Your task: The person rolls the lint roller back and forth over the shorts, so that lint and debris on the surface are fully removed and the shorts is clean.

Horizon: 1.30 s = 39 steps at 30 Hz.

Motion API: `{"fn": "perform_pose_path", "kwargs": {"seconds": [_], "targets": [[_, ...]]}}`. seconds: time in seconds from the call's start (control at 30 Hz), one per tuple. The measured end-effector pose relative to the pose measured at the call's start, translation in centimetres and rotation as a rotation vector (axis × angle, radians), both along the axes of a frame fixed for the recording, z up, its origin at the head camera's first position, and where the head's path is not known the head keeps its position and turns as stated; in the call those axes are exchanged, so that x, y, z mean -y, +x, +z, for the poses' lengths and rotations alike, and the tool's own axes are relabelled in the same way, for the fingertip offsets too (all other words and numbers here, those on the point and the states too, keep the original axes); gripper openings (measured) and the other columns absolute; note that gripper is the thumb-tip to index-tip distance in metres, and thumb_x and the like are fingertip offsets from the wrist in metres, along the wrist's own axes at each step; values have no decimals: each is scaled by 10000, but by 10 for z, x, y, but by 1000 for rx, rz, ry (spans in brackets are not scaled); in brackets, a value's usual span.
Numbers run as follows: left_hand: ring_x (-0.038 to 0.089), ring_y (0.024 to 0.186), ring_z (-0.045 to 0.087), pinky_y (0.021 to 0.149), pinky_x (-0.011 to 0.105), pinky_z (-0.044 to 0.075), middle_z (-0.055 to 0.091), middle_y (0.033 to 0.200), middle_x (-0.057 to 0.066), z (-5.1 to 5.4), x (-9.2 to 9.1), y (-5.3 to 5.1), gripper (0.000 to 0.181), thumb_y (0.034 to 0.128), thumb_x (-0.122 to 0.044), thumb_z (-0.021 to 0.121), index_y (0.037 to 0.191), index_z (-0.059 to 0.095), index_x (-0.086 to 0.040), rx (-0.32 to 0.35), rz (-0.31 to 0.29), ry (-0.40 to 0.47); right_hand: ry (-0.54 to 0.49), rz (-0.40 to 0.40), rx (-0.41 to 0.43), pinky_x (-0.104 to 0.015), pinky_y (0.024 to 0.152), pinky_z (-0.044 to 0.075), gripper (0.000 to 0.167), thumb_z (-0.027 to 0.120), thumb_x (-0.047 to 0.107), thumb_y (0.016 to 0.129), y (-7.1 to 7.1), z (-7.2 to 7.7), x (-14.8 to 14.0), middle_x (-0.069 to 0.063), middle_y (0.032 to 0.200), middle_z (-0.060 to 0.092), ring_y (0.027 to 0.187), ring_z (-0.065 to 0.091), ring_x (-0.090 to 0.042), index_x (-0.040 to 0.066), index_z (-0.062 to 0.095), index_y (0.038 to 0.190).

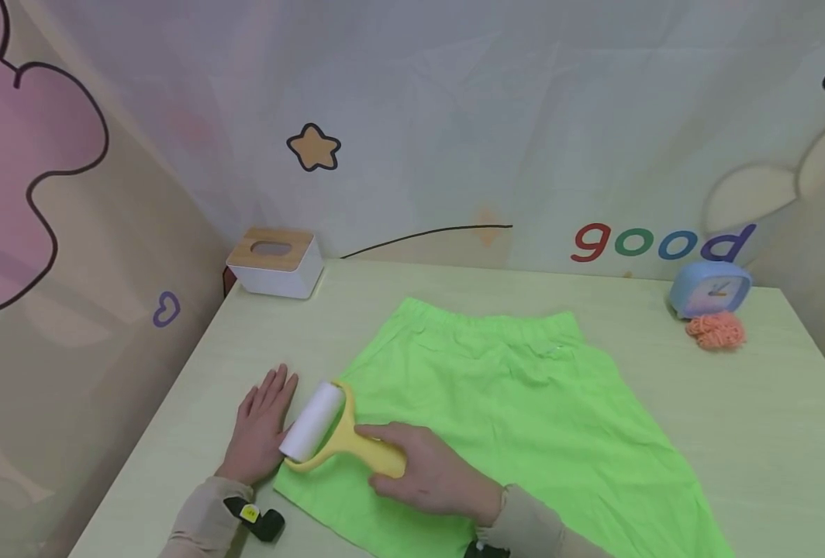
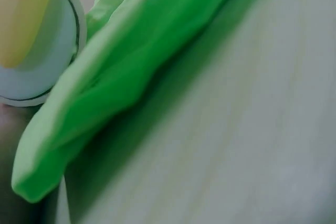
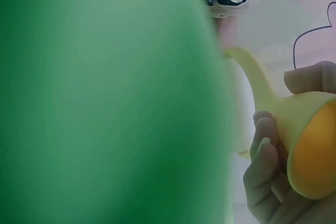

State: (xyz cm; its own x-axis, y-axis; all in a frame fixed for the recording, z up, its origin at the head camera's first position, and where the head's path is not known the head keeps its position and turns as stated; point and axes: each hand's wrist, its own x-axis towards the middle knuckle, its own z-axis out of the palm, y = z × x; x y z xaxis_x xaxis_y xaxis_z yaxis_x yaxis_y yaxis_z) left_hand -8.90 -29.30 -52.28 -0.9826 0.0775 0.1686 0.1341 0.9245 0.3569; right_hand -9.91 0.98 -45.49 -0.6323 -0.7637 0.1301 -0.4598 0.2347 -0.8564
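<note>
Bright green shorts (image 1: pixel 524 411) lie spread on the table, waistband toward the back. My right hand (image 1: pixel 429 469) grips the yellow handle of a lint roller (image 1: pixel 312 421), whose white cylinder lies at the shorts' left edge. In the right wrist view the fingers of my right hand (image 3: pixel 283 166) curl round the yellow handle (image 3: pixel 278 111), with blurred green cloth (image 3: pixel 115 98) at the left. My left hand (image 1: pixel 259 430) rests flat, fingers extended, beside the roller. The left wrist view shows the raised green hem (image 2: pixel 100 93) and the roller's round end (image 2: pixel 52 45).
A tissue box (image 1: pixel 273 263) with a wooden lid stands at the back left of the pale table (image 1: pixel 768 434). At the back right are a blue clock (image 1: pixel 711 289) and a coral-coloured bundle (image 1: pixel 716 331). A printed cloth backdrop hangs behind.
</note>
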Motion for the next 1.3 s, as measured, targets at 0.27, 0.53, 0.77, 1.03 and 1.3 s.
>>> {"fn": "perform_pose_path", "kwargs": {"seconds": [0.27, 0.53, 0.77, 1.03, 1.3], "targets": [[371, 1457, 136, 1145, 550, 75, 215, 1576, 212, 5, -3, 0, 650, 951, -248, 573, 1493, 330, 13, 22, 12, 17, -19, -11, 27, -186, 596, 476, 558, 689, 157, 853, -3, 0, -2, 76, 893, 571, 657, 472, -10, 104, 540, 1389], [371, 1453, 156, 1143, 543, 99, 224, 1575, 206, 5, -2, 0, 677, 954, -307, 599, 1491, 338, 11, 10, 16, -10, 3, -7, 26, -182, 606, 467, 553, 675, 171, 864, -6, -3, -4, 81, 854, 553, 652, 467, -6, 87, 531, 1391], [364, 1459, 138, 1145, 544, 83, 212, 1582, 198, 3, -1, -1, 648, 958, -259, 578, 1497, 330, 1, 20, 16, 4, -9, -17, 16, -186, 620, 472, 551, 678, 168, 860, -6, -3, -3, 78, 880, 563, 663, 473, -14, 93, 538, 1387], [360, 1462, 126, 1146, 541, 74, 202, 1585, 194, 2, -2, 0, 649, 953, -233, 582, 1501, 324, -2, 29, 15, 18, 13, -9, 9, -185, 619, 470, 543, 654, 179, 885, -8, -3, -2, 74, 846, 537, 646, 461, -8, 78, 517, 1401], [358, 1459, 138, 1147, 539, 88, 210, 1583, 194, 2, -1, -1, 673, 957, -301, 585, 1499, 326, 1, 21, 23, -10, 57, 10, 12, -190, 673, 457, 522, 627, 189, 913, -10, 0, -5, 73, 900, 547, 673, 455, -14, 68, 505, 1406]]}}
